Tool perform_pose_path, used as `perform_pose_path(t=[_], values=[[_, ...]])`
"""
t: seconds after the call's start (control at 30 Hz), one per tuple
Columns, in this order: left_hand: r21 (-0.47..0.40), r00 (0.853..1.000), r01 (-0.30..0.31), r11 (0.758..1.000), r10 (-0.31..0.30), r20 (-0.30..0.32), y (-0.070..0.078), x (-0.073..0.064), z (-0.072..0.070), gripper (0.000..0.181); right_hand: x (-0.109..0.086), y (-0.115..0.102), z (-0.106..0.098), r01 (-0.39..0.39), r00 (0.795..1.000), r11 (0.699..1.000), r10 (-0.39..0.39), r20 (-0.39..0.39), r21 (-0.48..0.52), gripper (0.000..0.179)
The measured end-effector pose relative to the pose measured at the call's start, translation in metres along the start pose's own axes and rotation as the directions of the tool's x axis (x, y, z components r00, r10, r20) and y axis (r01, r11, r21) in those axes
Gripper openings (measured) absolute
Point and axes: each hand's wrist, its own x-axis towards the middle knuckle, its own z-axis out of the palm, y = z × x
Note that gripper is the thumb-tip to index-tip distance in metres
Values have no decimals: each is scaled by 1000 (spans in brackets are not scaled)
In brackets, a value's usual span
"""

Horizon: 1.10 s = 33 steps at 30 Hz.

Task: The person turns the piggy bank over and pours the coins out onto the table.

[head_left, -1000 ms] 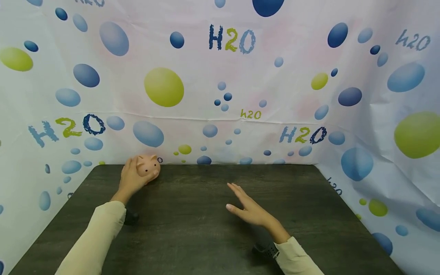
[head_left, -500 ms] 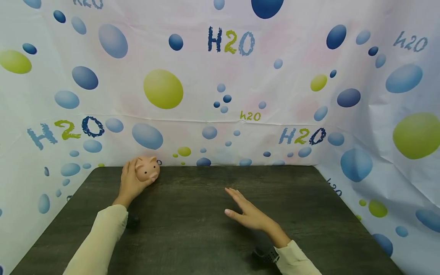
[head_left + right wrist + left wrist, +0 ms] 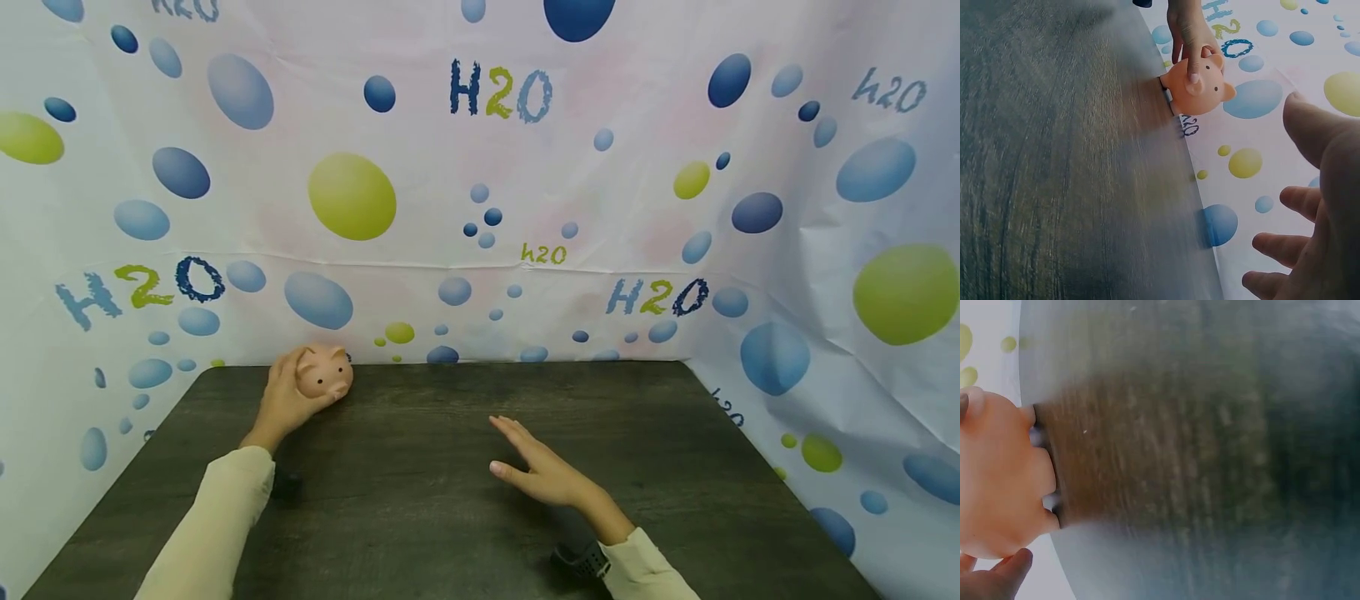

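A pink piggy bank (image 3: 327,372) stands near the table's back left corner, its face with two dark eyes turned forward. My left hand (image 3: 285,402) grips it from the left side, thumb low by the snout and fingers round the back. Close up in the left wrist view, the round body of the piggy bank (image 3: 997,481) shows its short feet at the tabletop, with fingertips (image 3: 1017,565) against it. Well to the right, my right hand (image 3: 551,477) is held over the table, fingers straight and thumb apart, holding nothing. Its spread fingers (image 3: 1282,250) also appear in the right wrist view.
The dark wood-grain table (image 3: 420,500) reaches back to a white curtain (image 3: 435,167) printed with blue and green bubbles and "H2O" lettering. More of the curtain hangs along both sides. A dark wrist strap (image 3: 585,558) is on the right wrist.
My left thumb has slid down off the snout, which now shows more, while the grip on the piggy bank stays. The right hand has come slightly nearer. The head view has shifted a little.
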Motion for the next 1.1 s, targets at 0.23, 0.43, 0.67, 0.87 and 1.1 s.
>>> perform_pose_path(t=[0.23,0.43,0.67,0.87,1.1], values=[[6,992,-96,995,95,78,5,-6,7,98,0,0,1,7,1000,1000,-7,2,4,68],[7,975,-194,981,192,109,12,-15,12,96,-2,1,1,5,1000,1000,-5,7,6,68],[-16,951,-276,961,275,143,23,-27,18,97,-4,2,3,4,1000,1000,-4,13,14,67],[-32,931,-330,944,331,155,37,-35,26,97,-5,2,4,9,1000,1000,-10,15,19,67],[-65,913,-356,932,362,189,54,-44,35,97,-5,3,4,7,1000,1000,-7,18,11,67]])
